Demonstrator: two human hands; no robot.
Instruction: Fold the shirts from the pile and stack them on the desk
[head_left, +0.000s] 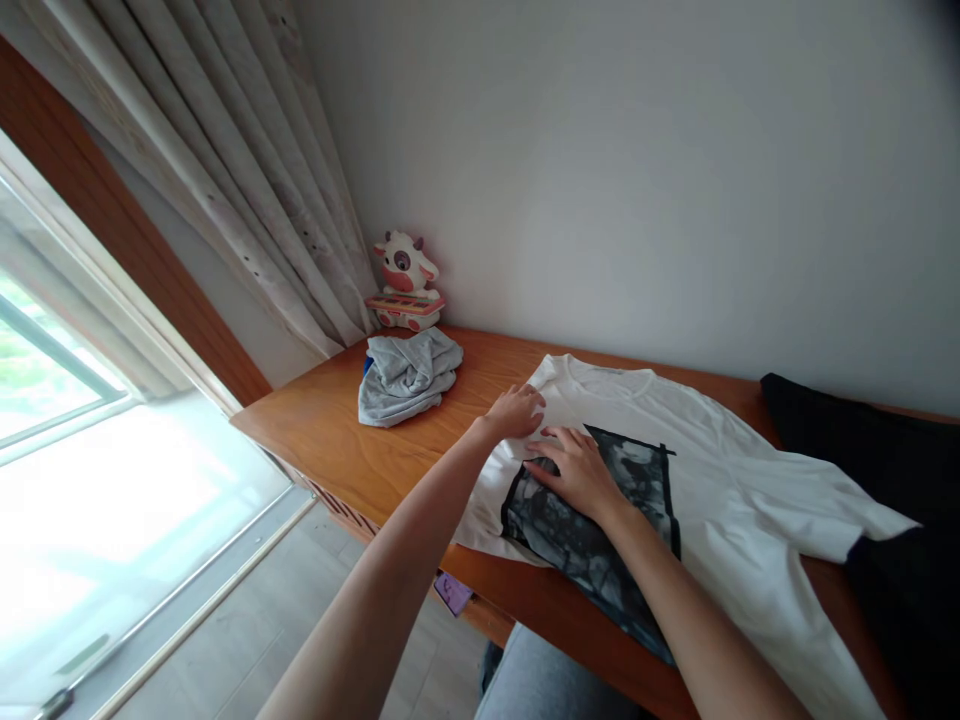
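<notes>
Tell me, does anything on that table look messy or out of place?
Only the grey garment stands out: it lies crumpled in a heap near the cow toy, while the white T-shirt lies spread flat under both hands.

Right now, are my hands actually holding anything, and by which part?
Nothing is gripped. The left hand rests on the white cotton T-shirt near its shoulder; the right hand lies flat on its dark printed panel.
</notes>
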